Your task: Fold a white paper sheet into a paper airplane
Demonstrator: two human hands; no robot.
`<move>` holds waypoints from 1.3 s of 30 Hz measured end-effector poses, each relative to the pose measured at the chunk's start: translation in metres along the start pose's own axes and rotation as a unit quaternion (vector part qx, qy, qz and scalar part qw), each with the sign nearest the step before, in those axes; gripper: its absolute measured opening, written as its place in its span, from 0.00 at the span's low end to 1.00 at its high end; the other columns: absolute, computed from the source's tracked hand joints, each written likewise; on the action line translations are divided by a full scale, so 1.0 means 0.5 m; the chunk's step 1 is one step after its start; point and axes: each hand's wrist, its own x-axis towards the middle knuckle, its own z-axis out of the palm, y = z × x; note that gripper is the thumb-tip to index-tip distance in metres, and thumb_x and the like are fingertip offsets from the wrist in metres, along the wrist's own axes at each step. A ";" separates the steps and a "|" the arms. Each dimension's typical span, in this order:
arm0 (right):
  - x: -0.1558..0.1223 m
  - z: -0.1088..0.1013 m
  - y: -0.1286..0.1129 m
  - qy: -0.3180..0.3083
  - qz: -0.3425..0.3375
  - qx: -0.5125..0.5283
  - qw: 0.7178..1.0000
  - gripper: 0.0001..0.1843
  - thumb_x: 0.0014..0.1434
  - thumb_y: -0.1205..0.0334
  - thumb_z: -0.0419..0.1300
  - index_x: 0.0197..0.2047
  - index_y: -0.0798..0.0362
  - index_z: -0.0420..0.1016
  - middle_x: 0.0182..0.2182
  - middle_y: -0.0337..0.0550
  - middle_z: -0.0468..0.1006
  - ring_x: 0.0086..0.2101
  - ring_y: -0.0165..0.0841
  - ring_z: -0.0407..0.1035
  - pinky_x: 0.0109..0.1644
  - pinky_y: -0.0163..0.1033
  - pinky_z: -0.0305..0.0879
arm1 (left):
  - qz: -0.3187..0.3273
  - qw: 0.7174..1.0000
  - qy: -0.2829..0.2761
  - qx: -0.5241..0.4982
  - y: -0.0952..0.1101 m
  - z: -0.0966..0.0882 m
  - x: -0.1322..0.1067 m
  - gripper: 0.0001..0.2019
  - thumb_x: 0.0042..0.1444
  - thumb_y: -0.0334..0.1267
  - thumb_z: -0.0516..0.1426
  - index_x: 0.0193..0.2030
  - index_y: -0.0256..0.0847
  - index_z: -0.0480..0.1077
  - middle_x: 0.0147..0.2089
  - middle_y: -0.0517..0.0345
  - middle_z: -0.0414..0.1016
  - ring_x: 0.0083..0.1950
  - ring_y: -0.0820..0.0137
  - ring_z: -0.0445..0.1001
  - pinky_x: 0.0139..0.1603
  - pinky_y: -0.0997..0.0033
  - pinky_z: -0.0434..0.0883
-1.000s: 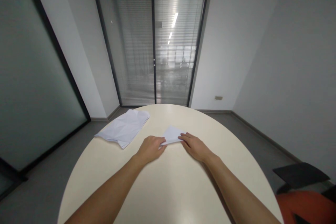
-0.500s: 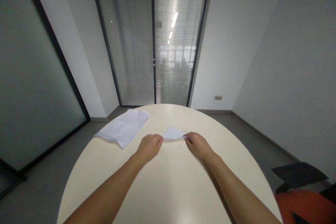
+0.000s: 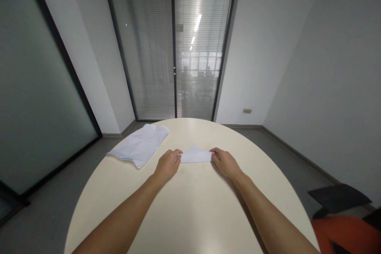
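Note:
Between my hands, a folded piece of white paper point(image 3: 195, 156) lies near the middle of the round table, with a straight near edge and a low peak on its far side. My left hand point(image 3: 168, 165) is closed on the paper's left end, thumb and fingers pinching it. At the right end, my right hand point(image 3: 225, 162) grips the paper in the same way. Both hands rest at or just above the tabletop. The fingertips partly cover the paper's two ends.
A stack of creased white paper sheets point(image 3: 141, 143) lies at the table's left edge. The cream round table point(image 3: 190, 214) spans the foreground. An orange and black chair point(image 3: 342, 230) stands at the lower right. Behind the table is a glass door with blinds point(image 3: 143, 55).
My hands have moved slightly apart along the paper. Its near strip now shows wider and flatter, and the far peak looks lower. The paper stack has not moved.

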 end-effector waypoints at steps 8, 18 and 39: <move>0.002 0.009 0.000 -0.003 -0.004 -0.013 1.000 0.16 0.64 0.65 0.50 0.50 0.52 0.76 0.44 0.47 0.81 0.43 0.36 0.74 0.47 0.36 0.62 | 0.001 0.998 0.008 0.057 0.004 0.003 -0.002 0.12 0.66 0.37 0.51 0.50 0.45 0.73 0.41 0.53 0.77 0.44 0.64 0.75 0.46 0.69 0.67; 0.004 0.019 0.005 0.024 -0.023 -0.032 0.999 0.14 0.62 0.69 0.52 0.46 0.54 0.77 0.42 0.46 0.81 0.42 0.35 0.73 0.47 0.35 0.61 | -0.001 0.999 -0.016 0.050 0.009 0.004 0.000 0.10 0.67 0.37 0.51 0.49 0.45 0.72 0.47 0.56 0.77 0.48 0.67 0.76 0.48 0.71 0.67; 0.000 0.011 -0.007 0.008 -0.031 -0.053 0.998 0.16 0.63 0.69 0.50 0.47 0.54 0.76 0.43 0.48 0.81 0.44 0.36 0.73 0.48 0.35 0.61 | 0.194 0.976 -0.033 0.091 0.107 0.010 -0.053 0.22 0.69 0.47 0.47 0.62 0.38 0.67 0.66 0.45 0.67 0.69 0.57 0.61 0.72 0.49 0.49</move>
